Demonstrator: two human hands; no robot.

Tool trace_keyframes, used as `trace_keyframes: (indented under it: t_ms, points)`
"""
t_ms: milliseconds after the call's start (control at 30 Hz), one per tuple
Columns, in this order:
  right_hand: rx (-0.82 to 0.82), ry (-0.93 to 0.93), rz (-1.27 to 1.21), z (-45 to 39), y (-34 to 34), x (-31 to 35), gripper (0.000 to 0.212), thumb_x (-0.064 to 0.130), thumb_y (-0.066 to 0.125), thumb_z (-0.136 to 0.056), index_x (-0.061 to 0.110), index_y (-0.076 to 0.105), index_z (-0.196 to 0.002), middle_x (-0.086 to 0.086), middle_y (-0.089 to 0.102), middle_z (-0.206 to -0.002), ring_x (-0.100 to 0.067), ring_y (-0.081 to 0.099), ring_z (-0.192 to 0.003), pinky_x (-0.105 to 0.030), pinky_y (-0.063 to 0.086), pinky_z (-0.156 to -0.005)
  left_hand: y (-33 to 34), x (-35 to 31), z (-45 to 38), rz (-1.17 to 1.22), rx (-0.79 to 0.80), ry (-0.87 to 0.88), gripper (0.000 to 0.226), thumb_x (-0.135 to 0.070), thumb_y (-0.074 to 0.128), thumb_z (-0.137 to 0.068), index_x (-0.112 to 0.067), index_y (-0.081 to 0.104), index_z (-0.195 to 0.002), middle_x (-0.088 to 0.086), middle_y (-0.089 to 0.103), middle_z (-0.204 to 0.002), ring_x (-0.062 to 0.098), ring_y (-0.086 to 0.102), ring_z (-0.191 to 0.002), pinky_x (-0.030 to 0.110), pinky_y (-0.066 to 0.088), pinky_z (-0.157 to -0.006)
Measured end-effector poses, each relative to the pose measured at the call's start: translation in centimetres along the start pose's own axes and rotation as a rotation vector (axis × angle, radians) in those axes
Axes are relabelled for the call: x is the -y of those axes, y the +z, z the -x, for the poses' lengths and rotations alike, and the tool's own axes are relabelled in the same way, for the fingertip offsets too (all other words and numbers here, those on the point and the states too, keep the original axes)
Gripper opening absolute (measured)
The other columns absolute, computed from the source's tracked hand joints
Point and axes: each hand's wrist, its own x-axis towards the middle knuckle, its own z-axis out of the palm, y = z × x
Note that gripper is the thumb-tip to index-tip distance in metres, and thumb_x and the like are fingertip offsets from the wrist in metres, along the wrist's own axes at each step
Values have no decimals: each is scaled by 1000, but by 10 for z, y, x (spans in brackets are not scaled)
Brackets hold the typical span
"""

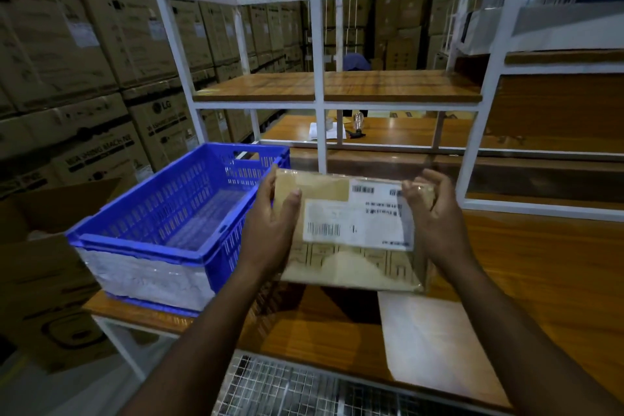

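Above the wooden table (540, 280), the left hand (273, 213) and right hand (434, 209) are clamping curled fingers round the parcel (351, 236) at its nine and two o'clock edges; its long axis is pointing nine o'clock toward the blue crate (189, 196).

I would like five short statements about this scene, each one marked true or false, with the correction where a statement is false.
1. Both the left hand and the right hand hold the brown parcel. True.
2. The parcel lies inside the blue crate. False: it is held up to the right of the crate, over the wooden table.
3. The parcel bears a white label with barcodes. True.
4. The blue crate is filled to the rim with parcels. False: no parcel shows inside it.
5. A pale sheet lies flat on the table, below the parcel in the picture. True.
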Motion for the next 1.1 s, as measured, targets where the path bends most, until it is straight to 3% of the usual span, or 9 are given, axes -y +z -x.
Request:
trace_keyframes:
  t_ms: [100, 167, 267, 367, 467, 633, 833, 933, 1100]
  points:
    - [-21, -48, -97, -11, -5, 9, 49, 35, 67, -91, 29, 39, -131, 1, 51, -136, -16, 58, -118, -40, 58, -86, -11, -8, -14, 12, -10, 2, 56, -35, 64, -96, -38, 34, -143, -11, 59, -127, -3, 68, -98, 20, 58, -71]
    - [18, -59, -174, -18, -8, 15, 43, 20, 68, -90, 27, 40, -122, -3, 49, -135, -18, 57, -121, -37, 58, -85, -18, -10, -22, 23, -47, -29, 52, -33, 70, -92, -35, 38, -133, -3, 55, -135, 5, 66, -108, 29, 60, -83]
    - [76, -83, -106, -26, -8, 22, 27, 30, 66, -84, 25, 52, -107, -2, 46, -129, -16, 56, -115, -26, 57, -75, -19, -11, -30, -55, -118, -77, 48, -35, 74, -89, -27, 40, -122, 2, 49, -133, 19, 60, -115, 46, 57, -92]
    - [106, -45, 37, -35, -4, 25, 14, 35, 64, -90, 28, 62, -102, -1, 42, -127, -20, 53, -116, -36, 55, -87, -15, -13, -39, -191, -182, -30, 40, -37, 74, -89, -20, 51, -117, 2, 47, -126, 11, 54, -109, 30, 50, -90]
    - [53, -141, 266, -42, -2, 30, 21, 33, 60, -95, 21, 67, -111, -1, 41, -134, -18, 49, -120, -24, 47, -86, -13, -15, -49, -286, -115, 25, 34, -34, 71, -92, -20, 63, -122, 0, 53, -133, 11, 52, -122, 27, 45, -93]
    - [108, -327, 516, -35, 3, 29, 33, 34, 59, -97, 14, 67, -122, -2, 56, -126, -18, 52, -118, -33, 47, -91, -2, -9, -44, -574, 61, 258, 48, -38, 66, -95, -16, 61, -137, 3, 50, -150, 18, 32, -146, 40, 31, -119]
    - [175, -410, 697, -32, 11, 20, 55, 44, 67, -90, 21, 54, -138, 1, 53, -142, -15, 41, -135, -33, 37, -105, 7, 7, -47, -606, 57, 346, 54, -52, 70, -86, -24, 54, -130, -2, 45, -154, 10, 20, -151, 48, 34, -118]
    - [151, -421, 762, -32, 18, 13, 62, 48, 70, -86, 23, 52, -140, 1, 50, -146, -17, 37, -141, -39, 35, -110, 11, 11, -54, -632, 82, 376, 59, -54, 69, -86, -27, 49, -135, -3, 50, -148, 11, 36, -141, 46, 43, -112]
    - [17, -497, 769, -29, 29, -2, 58, 44, 77, -80, 23, 59, -131, -1, 59, -134, -19, 44, -129, -40, 45, -98, 17, 24, -59, -741, 38, 425, 67, -60, 59, -90, -26, 48, -147, -5, 50, -148, 14, 36, -137, 42, 43, -107]
